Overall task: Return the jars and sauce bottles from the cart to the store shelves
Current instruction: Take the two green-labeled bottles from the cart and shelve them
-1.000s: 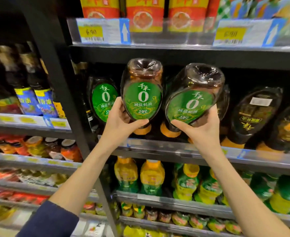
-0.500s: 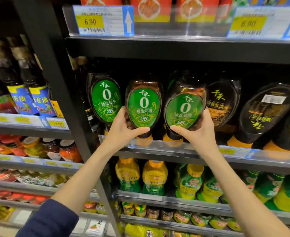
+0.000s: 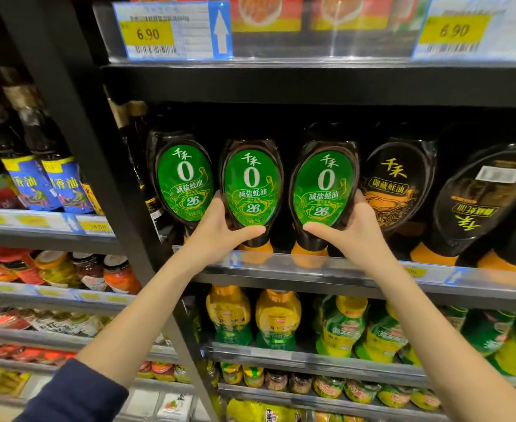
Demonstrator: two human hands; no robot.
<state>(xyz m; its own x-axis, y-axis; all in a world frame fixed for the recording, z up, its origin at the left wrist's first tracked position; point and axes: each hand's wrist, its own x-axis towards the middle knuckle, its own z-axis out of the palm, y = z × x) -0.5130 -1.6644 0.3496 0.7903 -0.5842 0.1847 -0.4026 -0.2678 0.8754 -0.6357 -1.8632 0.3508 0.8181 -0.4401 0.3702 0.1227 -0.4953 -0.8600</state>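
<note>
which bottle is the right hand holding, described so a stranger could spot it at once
On the black shelf just below the yellow 6.90 price tag, dark squeeze bottles stand cap-down on orange caps. Three wear green oval labels; yours is the rightmost green-labelled bottle, gripped by the right hand, beside a black bottle with gold lettering.

Yellow shelf-edge price tags read "6.90". Green oval labels on dark plastic bottles showed "千禾", "0", "26".
</note>
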